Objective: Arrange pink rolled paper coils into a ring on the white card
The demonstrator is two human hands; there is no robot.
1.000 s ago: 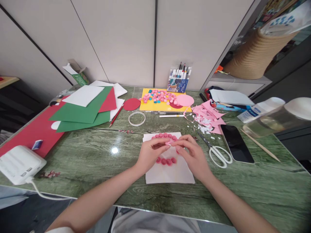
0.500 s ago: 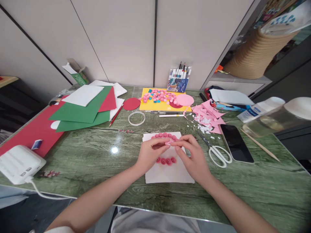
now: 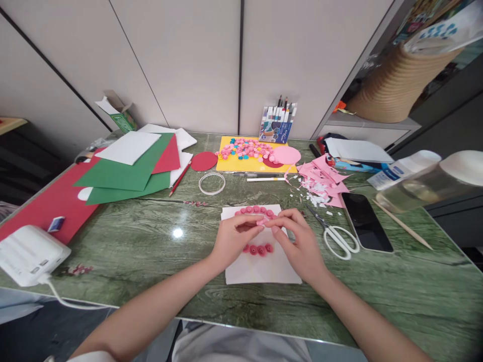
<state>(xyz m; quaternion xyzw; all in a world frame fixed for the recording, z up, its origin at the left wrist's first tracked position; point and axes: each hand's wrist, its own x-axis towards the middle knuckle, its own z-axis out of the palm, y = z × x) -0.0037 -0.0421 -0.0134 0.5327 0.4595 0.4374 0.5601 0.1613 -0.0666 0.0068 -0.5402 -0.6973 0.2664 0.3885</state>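
Over a white sheet of paper (image 3: 264,271), my left hand (image 3: 234,239) pinches a small light-pink paper piece (image 3: 261,222) between thumb and fingers. My right hand (image 3: 304,246) closes on the same piece from the right, its thumb and forefinger meeting at the edge. Fingers partly cover the piece, so its exact shape is unclear. Below the hands, a short row of dark-pink paper rosettes (image 3: 261,250) lies on the sheet. Another curved row of pink rosettes (image 3: 256,209) runs along its top, partly behind my fingers.
White-handled scissors (image 3: 341,242) and a phone (image 3: 368,222) lie to the right, near pink paper scraps (image 3: 324,176). At the back, a yellow sheet (image 3: 230,165) bears many small pink and blue curls. Tape roll (image 3: 212,184), green card (image 3: 121,168) and white charger (image 3: 32,255) sit leftward.
The hands and the pink piece stay almost in place. The view has shifted very slightly.
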